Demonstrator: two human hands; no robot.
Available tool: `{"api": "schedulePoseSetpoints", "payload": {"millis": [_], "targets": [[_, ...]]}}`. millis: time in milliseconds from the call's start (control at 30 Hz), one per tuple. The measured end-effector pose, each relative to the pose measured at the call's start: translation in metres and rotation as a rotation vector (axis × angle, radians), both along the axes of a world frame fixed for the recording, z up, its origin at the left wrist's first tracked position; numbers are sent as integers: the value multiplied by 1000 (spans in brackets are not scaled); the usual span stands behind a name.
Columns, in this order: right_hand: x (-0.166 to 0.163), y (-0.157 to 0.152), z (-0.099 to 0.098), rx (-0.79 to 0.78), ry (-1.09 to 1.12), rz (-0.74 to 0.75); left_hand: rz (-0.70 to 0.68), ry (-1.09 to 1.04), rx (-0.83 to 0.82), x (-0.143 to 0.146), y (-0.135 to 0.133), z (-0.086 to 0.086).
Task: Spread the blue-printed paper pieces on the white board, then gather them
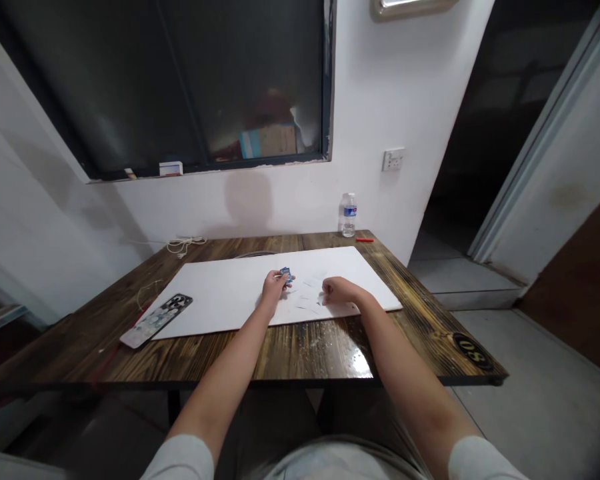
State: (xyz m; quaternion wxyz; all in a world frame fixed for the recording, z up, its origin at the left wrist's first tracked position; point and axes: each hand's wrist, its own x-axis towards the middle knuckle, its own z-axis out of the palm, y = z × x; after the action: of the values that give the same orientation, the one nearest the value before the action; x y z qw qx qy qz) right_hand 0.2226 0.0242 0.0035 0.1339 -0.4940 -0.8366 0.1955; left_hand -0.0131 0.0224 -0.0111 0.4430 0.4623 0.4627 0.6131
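Observation:
My left hand (275, 285) is closed around a small blue stack or packet (287, 274), perhaps cards; its exact kind is too small to tell. It is held above a white board (220, 293) lying on the table. To the right, my right hand (339, 291) is low over the same board with its fingers curled together; whatever they pinch, if anything, is hidden. Between the two hands, several pale, flat pieces with thin dark edges (307, 300) are scattered on the board, too faint to name.
A phone in a patterned case (157, 321) overlaps the board's left edge. Along the back of the wooden table (300, 353) are a white cable (185, 245), a water bottle (349, 217) and a red pen-like stick (365, 240). A round "08" plate (473, 351) sits at right.

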Motion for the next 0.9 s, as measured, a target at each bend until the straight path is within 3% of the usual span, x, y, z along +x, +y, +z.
{"api": "schedulePoseSetpoints", "payload": {"millis": [233,300,367,467,533,667,900], "targets": [[-15,0,0,2,581,54,-87,22,-31,4,-2,0],[-25,-4,2,77,674,45,-117,19,-31,6,-2,-1],[-35,-10,3,255,731,-14,-130,20,-22,7,-2,-2],[-48,-17,2,548,718,-82,-166,21,-12,8,-4,-1],[-54,-21,-2,641,700,-90,-219,19,-13,9,-8,1],[-59,-22,-10,613,667,-38,-328,-13,-20,11,-14,4],[-60,-24,-9,519,545,3,-322,-127,-42,10,-14,8]]}}
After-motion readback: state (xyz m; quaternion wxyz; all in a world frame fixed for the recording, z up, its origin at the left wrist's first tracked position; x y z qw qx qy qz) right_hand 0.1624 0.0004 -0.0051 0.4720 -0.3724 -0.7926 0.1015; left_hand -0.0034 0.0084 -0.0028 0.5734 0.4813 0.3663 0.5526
